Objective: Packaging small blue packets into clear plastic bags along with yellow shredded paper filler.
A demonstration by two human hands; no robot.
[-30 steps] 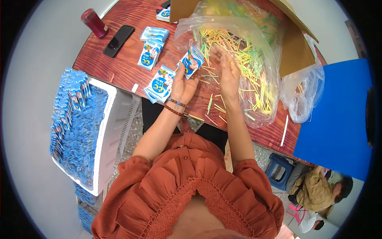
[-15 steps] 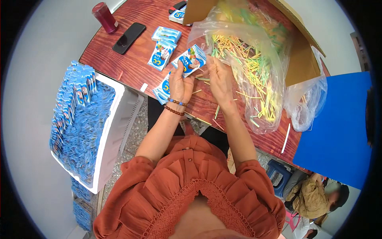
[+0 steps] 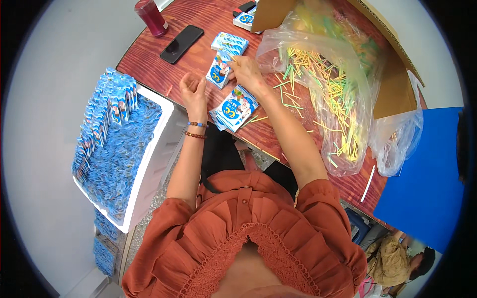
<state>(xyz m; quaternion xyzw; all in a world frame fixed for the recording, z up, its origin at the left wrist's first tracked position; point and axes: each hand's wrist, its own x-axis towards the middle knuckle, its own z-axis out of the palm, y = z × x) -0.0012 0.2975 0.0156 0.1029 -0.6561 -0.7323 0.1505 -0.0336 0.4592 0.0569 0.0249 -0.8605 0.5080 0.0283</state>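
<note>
My right hand [image 3: 246, 73] reaches across to a small blue-and-white packet [image 3: 217, 70], its fingers closed at the packet's right edge. A thin pale stick [image 3: 233, 58] shows by the fingertips; whether they grip it I cannot tell. To the left, my left hand [image 3: 193, 92] hovers over the table's front part, fingers loosely curled and apart, holding nothing. Another such packet [image 3: 235, 107] lies nearer me, overlapping one mostly hidden beneath it. Further back are flat packets [image 3: 229, 42], touching the one at my right hand.
A clear bag [image 3: 338, 114] spills yellow and green paper sticks beside a cardboard box [image 3: 397, 92]. A white foam crate [image 3: 149, 164] full of blue packets stands left. A phone [image 3: 182, 44] and red jar [image 3: 151, 18] lie behind. A blue board [image 3: 422, 184] is at right.
The packet from my left hand now lies on the near packet. My left hand has moved left, away from it. My right hand has moved left to the packet behind.
</note>
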